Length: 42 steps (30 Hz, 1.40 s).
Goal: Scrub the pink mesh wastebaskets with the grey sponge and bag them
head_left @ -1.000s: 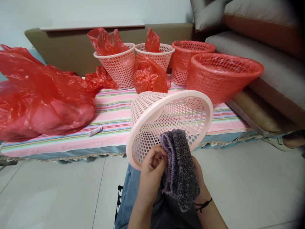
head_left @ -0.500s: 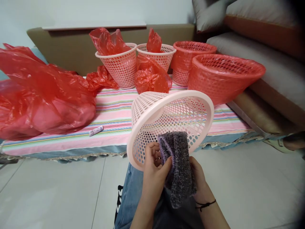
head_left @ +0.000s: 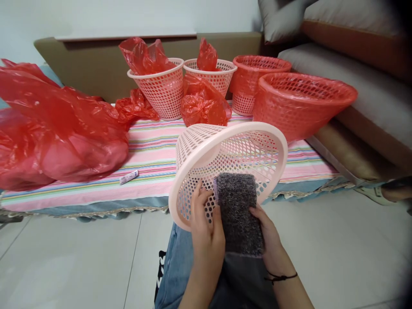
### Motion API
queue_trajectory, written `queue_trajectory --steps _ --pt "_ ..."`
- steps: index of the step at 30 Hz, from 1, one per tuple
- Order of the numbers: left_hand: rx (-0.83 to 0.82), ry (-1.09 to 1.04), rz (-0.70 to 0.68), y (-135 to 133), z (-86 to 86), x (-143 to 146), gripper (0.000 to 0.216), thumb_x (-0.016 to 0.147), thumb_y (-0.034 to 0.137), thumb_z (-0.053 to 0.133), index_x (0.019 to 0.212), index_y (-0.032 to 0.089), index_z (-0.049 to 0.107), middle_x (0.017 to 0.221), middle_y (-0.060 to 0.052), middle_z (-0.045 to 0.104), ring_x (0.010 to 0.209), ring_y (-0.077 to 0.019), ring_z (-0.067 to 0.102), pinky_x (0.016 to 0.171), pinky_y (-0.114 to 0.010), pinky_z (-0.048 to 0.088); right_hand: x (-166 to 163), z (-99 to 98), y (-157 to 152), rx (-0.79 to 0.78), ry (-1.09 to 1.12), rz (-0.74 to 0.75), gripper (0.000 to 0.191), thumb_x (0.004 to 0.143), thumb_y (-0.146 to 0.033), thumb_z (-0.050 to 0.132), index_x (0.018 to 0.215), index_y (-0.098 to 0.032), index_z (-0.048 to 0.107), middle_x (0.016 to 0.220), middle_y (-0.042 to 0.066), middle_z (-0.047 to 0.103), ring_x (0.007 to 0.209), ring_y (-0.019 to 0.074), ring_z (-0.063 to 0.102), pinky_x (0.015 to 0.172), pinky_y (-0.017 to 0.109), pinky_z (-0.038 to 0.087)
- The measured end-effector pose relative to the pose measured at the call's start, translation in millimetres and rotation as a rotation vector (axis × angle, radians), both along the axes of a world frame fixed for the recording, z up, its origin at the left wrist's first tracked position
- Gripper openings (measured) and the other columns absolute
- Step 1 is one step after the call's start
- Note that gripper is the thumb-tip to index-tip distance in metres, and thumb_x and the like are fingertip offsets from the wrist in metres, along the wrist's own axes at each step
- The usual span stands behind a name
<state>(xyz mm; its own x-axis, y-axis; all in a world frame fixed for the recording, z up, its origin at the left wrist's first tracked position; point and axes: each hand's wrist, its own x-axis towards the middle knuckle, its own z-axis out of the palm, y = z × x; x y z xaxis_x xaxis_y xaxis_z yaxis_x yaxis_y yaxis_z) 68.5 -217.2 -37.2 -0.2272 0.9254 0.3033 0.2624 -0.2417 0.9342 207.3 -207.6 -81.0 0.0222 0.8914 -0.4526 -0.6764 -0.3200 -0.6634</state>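
**Above blue jeans (head_left: 180, 257): grey cloth (head_left: 240, 219) before a tipped pale pink basket (head_left: 189, 143)**

Grasped along its right edge by the right hand (head_left: 270, 234) — with thumb on the front and fingers mostly hidden behind — and turned flat, speckled side toward the viewer. At the opposite edge, with fingers loosely spread and thumb raised, left hand (head_left: 206, 229); impossible to tell whether actually touching the fabric. Around the right wrist, a thin black bracelet (head_left: 280, 278).

Just beyond, tilted with its wide mouth facing the lap, the basket, partly covered by cloth and fingers.

Farther back, on a striped cover (head_left: 154, 150): a large red plastic bag (head_left: 67, 141) at left, near a small tube (head_left: 128, 177). Behind, upright, two pink baskets (head_left: 162, 96) with red plastic inside; beside them, two red-wrapped baskets (head_left: 298, 113), the nearer leaning. At far right, stacked cushions (head_left: 350, 90). Below, pale floor tiles (head_left: 80, 253).
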Motion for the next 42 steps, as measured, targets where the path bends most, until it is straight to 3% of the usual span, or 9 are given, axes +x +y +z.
queue_trajectory --steps 5,12,15,23,25,29,32,35,42 --pt "0.092 0.328 -0.284 -2 4.3 5 0.050 0.098 0.016 0.046 0.147 0.030 0.043 0.160 -0.006 0.039 0.153 -0.0240 0.021 0.123 -0.052 0.022 -6 16.5 -4 0.030 -0.081 -0.042 0.056 0.060 -0.028 0.086 0.114 -0.030 0.071 0.112 0.000 0.077 0.102 0.0242 0.070 0.089 0.034 0.055" --pt "-0.148 0.050 -0.351 12 -28.1 8 0.059 0.099 0.029 0.049 0.155 0.026 0.033 0.160 -0.009 0.039 0.147 -0.0248 0.037 0.120 -0.047 0.031 -4 22.2 -8 0.000 -0.059 -0.082 0.062 0.062 -0.020 0.081 0.122 -0.030 0.067 0.102 0.001 0.079 0.093 0.0276 0.073 0.087 0.042 0.056" --pt "-0.161 0.145 -0.259 10 -27.9 5 0.053 0.097 0.027 0.051 0.150 0.023 0.043 0.147 -0.014 0.055 0.136 -0.0283 0.052 0.113 -0.050 0.042 1 26.2 -1 0.009 -0.102 -0.125 0.062 0.064 -0.024 0.080 0.125 -0.030 0.066 0.106 0.001 0.078 0.098 0.0280 0.072 0.089 0.042 0.055" --pt "0.598 0.507 0.406 -7 16.2 -32 0.065 0.075 -0.002 0.070 0.131 0.030 0.056 0.134 -0.006 0.061 0.133 -0.0244 0.052 0.114 -0.047 0.039 19 42.0 62 0.300 -0.581 -0.040 0.039 0.070 -0.034 0.074 0.107 -0.025 0.069 0.103 -0.001 0.074 0.100 0.0236 0.063 0.088 0.033 0.048" --pt "0.585 0.514 0.498 -1 17.9 -44 0.076 0.073 0.004 0.076 0.138 0.031 0.049 0.143 -0.008 0.055 0.137 -0.0282 0.047 0.116 -0.052 0.035 16 48.4 88 0.417 -0.830 0.006 0.031 0.074 -0.033 0.067 0.103 -0.022 0.067 0.098 0.001 0.072 0.096 0.0239 0.061 0.086 0.034 0.048" --pt "0.349 0.431 0.344 15 5.2 -54 0.071 0.083 0.016 0.072 0.146 0.028 0.041 0.142 -0.012 0.057 0.135 -0.0282 0.051 0.116 -0.051 0.037 -11 60.3 127 0.467 -1.578 0.156 0.037 0.082 -0.022 0.053 0.117 -0.014 0.060 0.099 0.013 0.070 0.090 0.0301 0.063 0.080 0.040 0.047" --pt "0.214 0.320 0.290 18 -4.7 -53 0.050 0.092 0.018 0.060 0.140 0.028 0.050 0.135 -0.009 0.064 0.128 -0.0240 0.059 0.115 -0.046 0.039 -45 50.0 135 0.471 -2.001 0.404 0.037 0.089 -0.021 0.051 0.122 -0.008 0.059 0.115 0.023 0.067 0.102 0.0369 0.061 0.082 0.044 0.047" --pt "0.186 0.246 0.271 17 -8.1 -51 0.045 0.094 0.019 0.054 0.138 0.027 0.051 0.136 -0.010 0.063 0.129 -0.0238 0.058 0.110 -0.041 0.044 -71 23.3 128 0.551 -2.038 0.608 0.030 0.090 -0.033 0.060 0.110 -0.013 0.068 0.112 0.020 0.069 0.105 0.0362 0.061 0.083 0.042 0.048" --pt "0.159 0.173 0.279 15 -9.7 -52 0.042 0.096 0.022 0.053 0.137 0.026 0.052 0.137 -0.009 0.062 0.129 -0.0230 0.058 0.108 -0.037 0.045 -63 -2.7 144 0.656 -2.019 0.640 0.041 0.102 -0.025 0.032 0.122 -0.012 0.066 0.122 0.018 0.067 0.116 0.0300 0.058 0.099 0.041 0.044"
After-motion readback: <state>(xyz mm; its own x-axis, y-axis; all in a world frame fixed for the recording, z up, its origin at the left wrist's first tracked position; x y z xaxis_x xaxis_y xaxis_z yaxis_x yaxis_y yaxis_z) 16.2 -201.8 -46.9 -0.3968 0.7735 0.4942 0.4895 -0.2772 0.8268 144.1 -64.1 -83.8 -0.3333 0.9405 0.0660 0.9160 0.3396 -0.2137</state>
